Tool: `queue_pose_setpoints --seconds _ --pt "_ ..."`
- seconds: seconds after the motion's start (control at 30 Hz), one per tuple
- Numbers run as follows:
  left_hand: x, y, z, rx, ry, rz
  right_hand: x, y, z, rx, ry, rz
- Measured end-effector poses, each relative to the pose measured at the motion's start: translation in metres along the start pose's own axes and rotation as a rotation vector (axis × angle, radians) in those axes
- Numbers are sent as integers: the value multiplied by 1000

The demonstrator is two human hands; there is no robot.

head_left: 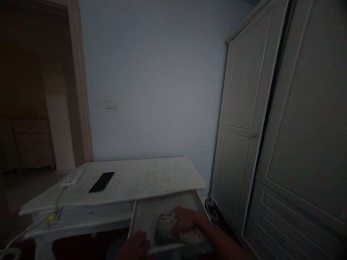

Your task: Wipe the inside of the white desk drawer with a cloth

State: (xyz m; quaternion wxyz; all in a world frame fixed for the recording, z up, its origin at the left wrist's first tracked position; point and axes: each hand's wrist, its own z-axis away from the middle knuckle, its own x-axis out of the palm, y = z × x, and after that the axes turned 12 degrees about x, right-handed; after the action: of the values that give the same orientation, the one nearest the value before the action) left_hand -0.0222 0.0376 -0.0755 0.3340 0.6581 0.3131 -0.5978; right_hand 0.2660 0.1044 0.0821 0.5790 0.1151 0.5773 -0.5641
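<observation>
A white drawer is pulled out from the desk. My left hand is at its front left corner, with the fingers curled over the edge. Inside the drawer lies a pale, rounded bundle with a darker lower side; the dim light hides what kind of thing it is. My right hand reaches in from the right, and its bent fingers are closed at the bundle's right side. Another pale, flat item lies below my right hand.
On the white desk are a dark phone and a white power strip, whose cable hangs off the left side near a yellow piece. A tall wardrobe stands at the right, with a dark object on the floor beside it.
</observation>
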Motion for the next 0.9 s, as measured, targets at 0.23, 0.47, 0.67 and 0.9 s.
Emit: queue_pose_setpoints --seconds 0.23,0.47,0.67,0.9 --pt "-55 21 -10 -84 45 -80 -23 79 101 165 475 -37" --pt "-73 22 -16 -96 79 -7 87 -13 2 46 449 18" --pt "-85 24 -12 -66 121 -21 88 -22 0 -48 413 100" --pt "-98 16 -8 40 79 -17 0 88 93 227 503 112"
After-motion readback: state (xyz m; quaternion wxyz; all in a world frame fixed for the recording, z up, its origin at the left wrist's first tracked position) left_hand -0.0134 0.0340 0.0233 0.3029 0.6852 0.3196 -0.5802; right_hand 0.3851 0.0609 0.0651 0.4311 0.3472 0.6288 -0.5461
